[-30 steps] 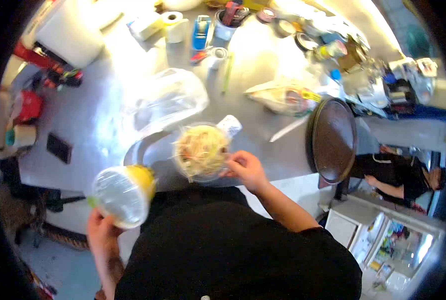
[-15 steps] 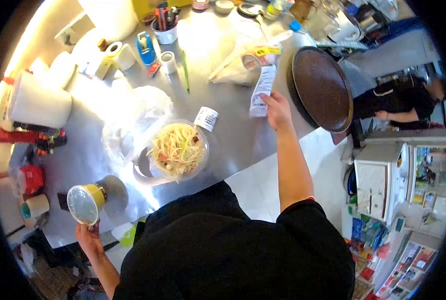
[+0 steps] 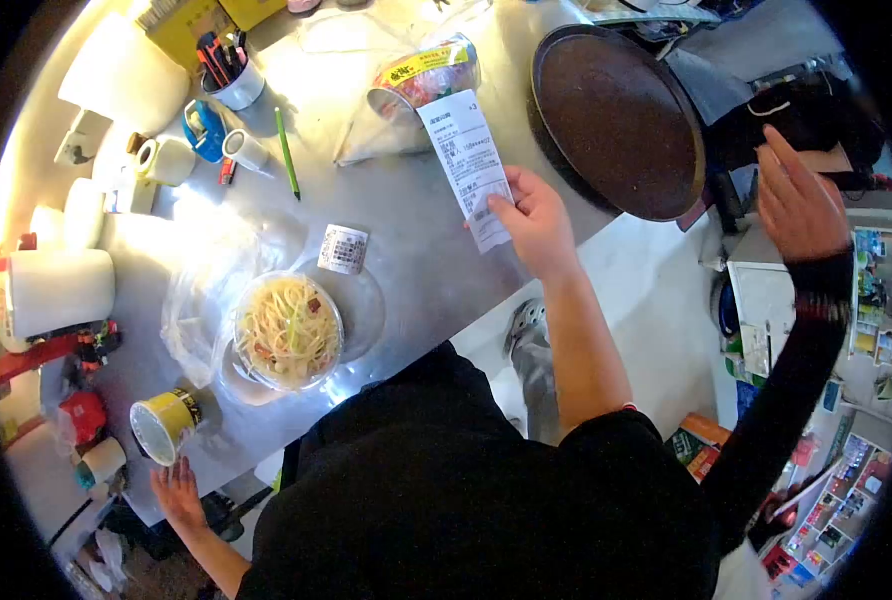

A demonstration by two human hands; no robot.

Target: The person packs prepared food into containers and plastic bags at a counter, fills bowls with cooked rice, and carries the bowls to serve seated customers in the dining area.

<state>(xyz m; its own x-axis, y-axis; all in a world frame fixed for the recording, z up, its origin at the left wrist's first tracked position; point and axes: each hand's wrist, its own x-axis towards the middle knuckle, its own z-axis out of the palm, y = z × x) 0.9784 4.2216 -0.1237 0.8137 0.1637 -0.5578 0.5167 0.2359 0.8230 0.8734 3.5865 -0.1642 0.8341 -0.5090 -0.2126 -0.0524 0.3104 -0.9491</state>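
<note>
Tub [image 3: 166, 424]: lowered since earlier; left hand [image 3: 180, 502] spread beside it.
Receipt [image 3: 463, 150]: likely limp, creasable; pinched at lower side by right hand [image 3: 541, 222].

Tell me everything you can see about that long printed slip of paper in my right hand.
The long paper slip is a narrow white strip, printed with rows of dark characters, many too small to read. It looks thin and mostly flat, tilted so its top leans left in the view. The right hand pinches its lower right edge, thumb over the printed face. Its top overlaps the yellow-labelled package in the view; whether they touch, I can't tell.
</note>
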